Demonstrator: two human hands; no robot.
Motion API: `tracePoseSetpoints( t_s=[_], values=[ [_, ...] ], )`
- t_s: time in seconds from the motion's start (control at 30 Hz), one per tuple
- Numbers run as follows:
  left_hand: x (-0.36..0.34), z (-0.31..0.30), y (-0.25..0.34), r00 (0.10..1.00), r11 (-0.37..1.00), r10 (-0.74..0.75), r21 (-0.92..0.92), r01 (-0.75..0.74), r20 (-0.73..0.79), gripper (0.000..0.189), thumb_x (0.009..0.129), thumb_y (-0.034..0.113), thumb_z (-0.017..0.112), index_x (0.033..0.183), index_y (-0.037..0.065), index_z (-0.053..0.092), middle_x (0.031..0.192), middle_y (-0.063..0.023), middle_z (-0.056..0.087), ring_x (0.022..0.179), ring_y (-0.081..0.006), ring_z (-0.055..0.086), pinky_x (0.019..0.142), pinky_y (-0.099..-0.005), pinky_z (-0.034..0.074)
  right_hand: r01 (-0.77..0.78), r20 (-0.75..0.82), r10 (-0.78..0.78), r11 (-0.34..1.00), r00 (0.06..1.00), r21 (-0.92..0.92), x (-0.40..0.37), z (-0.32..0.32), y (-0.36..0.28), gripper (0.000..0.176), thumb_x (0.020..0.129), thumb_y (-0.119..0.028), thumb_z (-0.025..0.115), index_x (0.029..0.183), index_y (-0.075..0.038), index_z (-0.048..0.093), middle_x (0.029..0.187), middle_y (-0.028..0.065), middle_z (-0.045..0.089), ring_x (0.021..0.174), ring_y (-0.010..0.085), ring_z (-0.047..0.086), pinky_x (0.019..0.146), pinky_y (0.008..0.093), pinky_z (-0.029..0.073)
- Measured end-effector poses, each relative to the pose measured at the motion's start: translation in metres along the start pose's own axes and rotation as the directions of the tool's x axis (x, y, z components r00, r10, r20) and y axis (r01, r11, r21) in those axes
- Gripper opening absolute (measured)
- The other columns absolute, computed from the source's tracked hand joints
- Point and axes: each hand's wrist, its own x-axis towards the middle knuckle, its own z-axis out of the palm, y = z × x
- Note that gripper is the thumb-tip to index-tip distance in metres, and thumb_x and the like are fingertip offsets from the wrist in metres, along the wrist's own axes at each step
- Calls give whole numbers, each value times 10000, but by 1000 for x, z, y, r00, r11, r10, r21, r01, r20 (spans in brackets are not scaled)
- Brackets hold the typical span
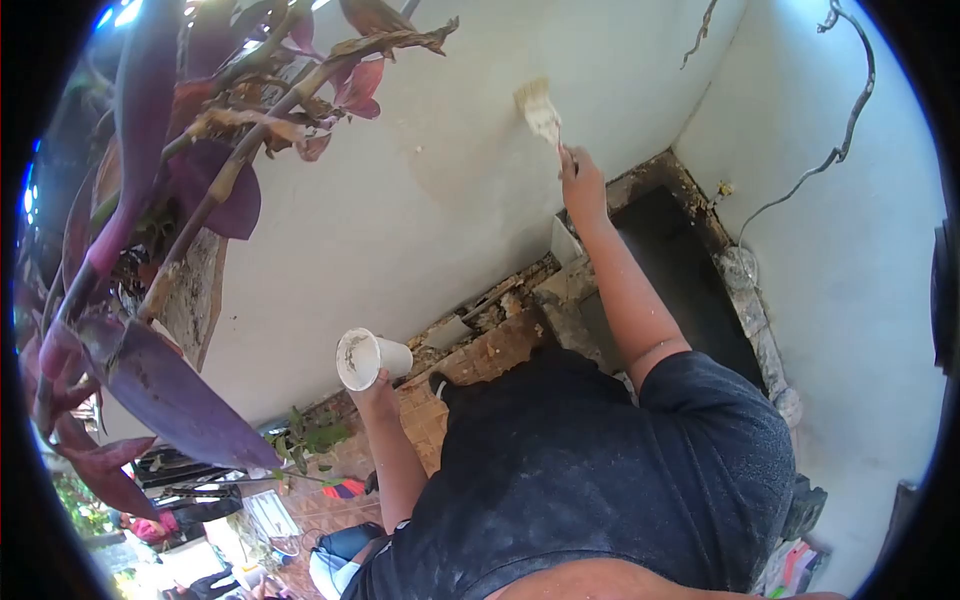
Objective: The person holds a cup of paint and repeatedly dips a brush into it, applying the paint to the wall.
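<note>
My right hand is closed round the handle of a paintbrush, arm stretched out ahead. The brush's bristles are against or very close to the pale wall. White paint coats the brush near its bristles. Lower down on the left, my left hand holds a white cup, tilted so its opening and white-smeared inside show. A slightly darker patch marks the wall to the left of the brush.
Purple-leaved plant stems hang close on the left. A dark rectangular opening or panel lies by the wall corner, edged with rough stone. A thin stem dangles at the right. Brick paving lies below, with scattered items at lower left.
</note>
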Motion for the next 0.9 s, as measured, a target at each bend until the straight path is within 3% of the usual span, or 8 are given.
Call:
tracePoseSetpoints(
  t_s=[0.07, 0.17, 0.27, 0.37, 0.47, 0.67, 0.77, 0.9],
  values=[
    [-4, 7, -2, 999, 999, 7, -40, -8, -32, 911, 617, 78, 841, 1401, 53, 378, 1307, -113, 522, 1234, -303, 499, 1051, -469, 397, -41, 65, 49, 992, 997, -116, -11, 4, 26, 239, 977, -240, 526, 1037, -29, 620, 748, 192, 643, 740, 414, 625, 649, 466, 481],
    [-13, 10, -8, 998, 998, -20, -65, 16, -58, 911, 602, 27, 838, 1396, 58, 391, 1306, -82, 520, 1233, -269, 495, 1054, -440, 393, -26, -8, 25, 987, 1000, -156, -12, 3, 41, 276, 950, -264, 570, 1000, 3, 621, 753, 211, 640, 743, 400, 627, 672, 437, 484],
    [-19, 14, -9, 997, 997, -17, -71, 11, -77, 911, 602, 7, 832, 1396, 58, 390, 1309, -78, 518, 1235, -264, 491, 1053, -437, 391, -217, 42, 214, 974, 976, 71, -4, -15, 19, 310, 908, -284, 631, 969, 20, 642, 741, 176, 654, 728, 306, 641, 678, 379, 484],
    [-20, 17, -9, 993, 998, -17, -61, 10, -117, 913, 598, 9, 833, 1396, 56, 391, 1309, -76, 518, 1232, -263, 493, 1049, -433, 392, -59, -80, 83, 963, 993, 264, 10, -35, -30, 309, 871, -276, 686, 967, 17, 665, 712, 102, 652, 676, 169, 611, 633, 298, 466],
    [-22, 14, -12, 991, 999, -10, -49, 3, -132, 912, 594, 28, 839, 1390, 50, 396, 1307, -75, 519, 1229, -261, 495, 1046, -433, 394, -34, -42, 50, 947, 998, 320, 33, -58, -73, 287, 866, -229, 717, 1006, 13, 657, 703, 11, 608, 638, 71, 538, 573, 220, 420],
    [-16, 13, -12, 991, 996, 60, -54, -67, -116, 904, 594, 60, 846, 1383, 43, 405, 1300, -77, 522, 1225, -260, 496, 1050, -428, 388, 82, -167, -6, 889, 986, 451, 43, -62, -82, 215, 870, -166, 704, 990, 11, 677, 691, 28, 638, 595, 35, 521, 556, 204, 409],
    [-17, 10, -10, 988, 996, 88, 3, -89, -125, 880, 629, 118, 843, 1386, 35, 401, 1287, -114, 541, 1213, -294, 516, 1033, -454, 411, 268, -354, -53, 760, 934, 592, 46, -56, -84, 206, 878, -169, 700, 982, 8, 681, 704, 22, 644, 594, 33, 516, 555, 207, 415],
    [-15, 4, -11, 985, 992, 110, 72, -101, -133, 878, 645, 149, 840, 1393, 35, 395, 1292, -125, 542, 1214, -311, 521, 1025, -466, 423, 103, -237, -16, 927, 971, 361, 57, -48, -84, 224, 867, -185, 706, 950, 21, 681, 716, 77, 664, 585, 69, 532, 549, 242, 428]
  ],
)
